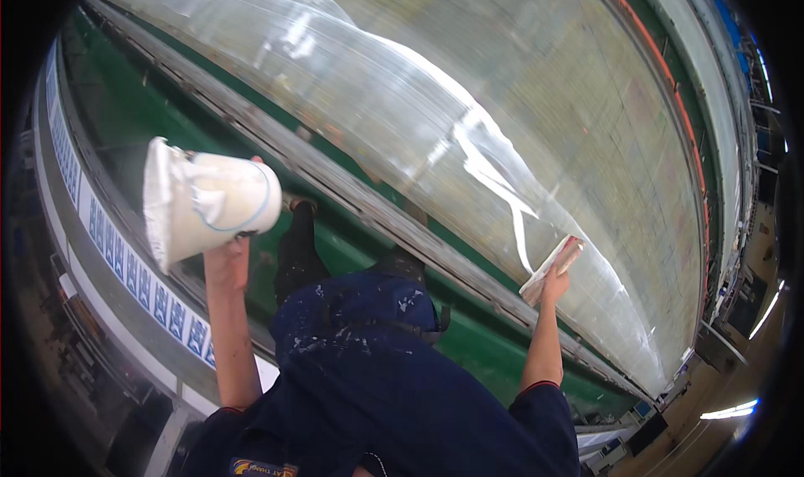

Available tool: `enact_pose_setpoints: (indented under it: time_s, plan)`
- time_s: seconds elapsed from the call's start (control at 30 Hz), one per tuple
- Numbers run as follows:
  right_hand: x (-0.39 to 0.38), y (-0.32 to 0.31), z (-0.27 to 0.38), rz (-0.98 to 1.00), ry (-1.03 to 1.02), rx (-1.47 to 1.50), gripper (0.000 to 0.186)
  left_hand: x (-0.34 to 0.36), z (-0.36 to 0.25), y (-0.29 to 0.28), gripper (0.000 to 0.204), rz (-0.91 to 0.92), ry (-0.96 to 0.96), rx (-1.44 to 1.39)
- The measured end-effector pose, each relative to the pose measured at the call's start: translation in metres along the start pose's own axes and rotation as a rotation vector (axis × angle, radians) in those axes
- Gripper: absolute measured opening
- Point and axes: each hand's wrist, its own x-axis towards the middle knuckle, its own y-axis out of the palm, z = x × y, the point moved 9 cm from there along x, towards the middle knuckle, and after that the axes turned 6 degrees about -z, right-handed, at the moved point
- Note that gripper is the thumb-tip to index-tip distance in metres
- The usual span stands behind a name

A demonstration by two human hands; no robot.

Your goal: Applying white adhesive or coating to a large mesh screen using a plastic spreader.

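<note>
Head view: hands hold white bucket (pixel 201 201) left, spreader (pixel 550 269) right.

Broad glossy panel (pixel 536 117) open ahead of the spreader (pixel 550 268); grey edge rail (pixel 368 205) crosses between panel and body.

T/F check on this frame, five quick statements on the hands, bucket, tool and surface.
1. The left hand holds a white bucket. True.
2. The bucket stands upright. False: it is tipped on its side.
3. The right hand presses a flat spreader against the large glossy curved panel. True.
4. The right hand is empty. False: it grips the spreader.
5. The person wears a red top. False: the paint-spattered clothing is dark blue.
</note>
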Motion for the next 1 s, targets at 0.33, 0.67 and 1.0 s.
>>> enact_pose_setpoints:
  time_s: [0.33, 0.67, 1.0]
  plan:
    - [-0.155, 0.207, 0.454, 0.043, -0.072, -0.061, 0.039, 0.181, -0.175, -0.208, 0.098, 0.091, -0.015, -0.033]
    - [-0.380, 0.418, 1.013, 0.065, -0.125, 0.052, 0.023, 0.427, -0.326, -0.400, 0.107, -0.196, 0.176, -0.092]
    - [-0.570, 0.606, 1.568, 0.355, -0.996, 0.339, 0.017, 0.761, -0.510, -0.437, 0.102, -0.188, 0.286, 0.120]
